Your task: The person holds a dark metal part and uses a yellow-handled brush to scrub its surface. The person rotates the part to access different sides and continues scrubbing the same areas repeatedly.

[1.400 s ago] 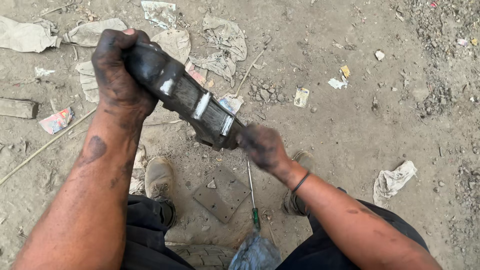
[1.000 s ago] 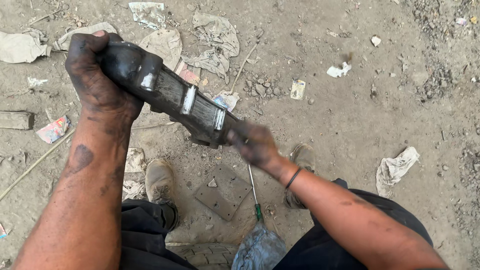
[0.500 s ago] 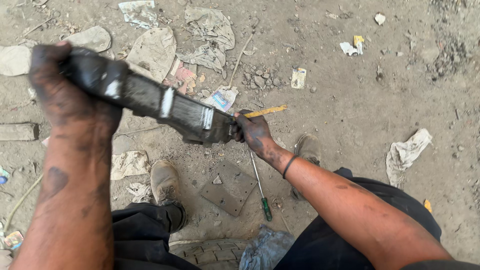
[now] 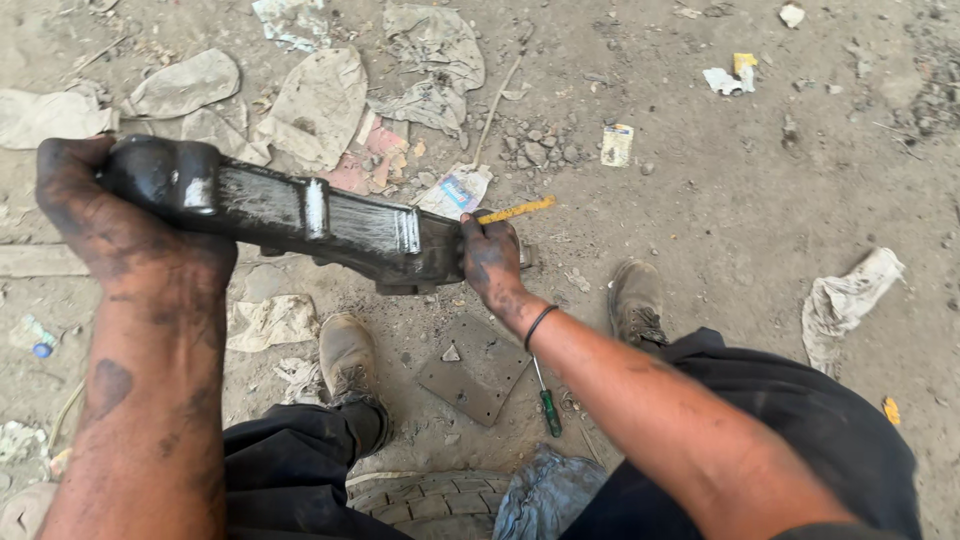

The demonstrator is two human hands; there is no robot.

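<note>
Ground: bare packed dirt (image 4: 760,230), dusty, strewn with pebbles and litter.
Debris: grey rags (image 4: 320,100) and crumpled paper at upper left; another rag (image 4: 850,295) at right; small scraps of packaging near the top edge.
Floor items: flat square metal plate (image 4: 475,368) between the two shoes; green-handled screwdriver (image 4: 545,395) just beside the plate; tyre tread (image 4: 430,500) at bottom centre.
Workpiece: long dark metal bar (image 4: 300,215), greasy, with bright scraped bands; held in the air above the ground, nearly level, sloping slightly down to the right.
Left hand (image 4: 110,225): blackened with grease, fingers clamped around the thick left end of the bar.
Right hand (image 4: 490,255): at the right end of the bar, fingers closed on a thin yellow tool (image 4: 515,210) pointing up and right; tool type not determinable.
Step in hand (judged): working or scraping the right end face of the bar.
Next move requirement (judged): firm left-hand support, tool tip kept pressed on the end face, bar held against twisting.
Footing: seated or crouched, shoes planted on the dirt either side of the plate.
</note>
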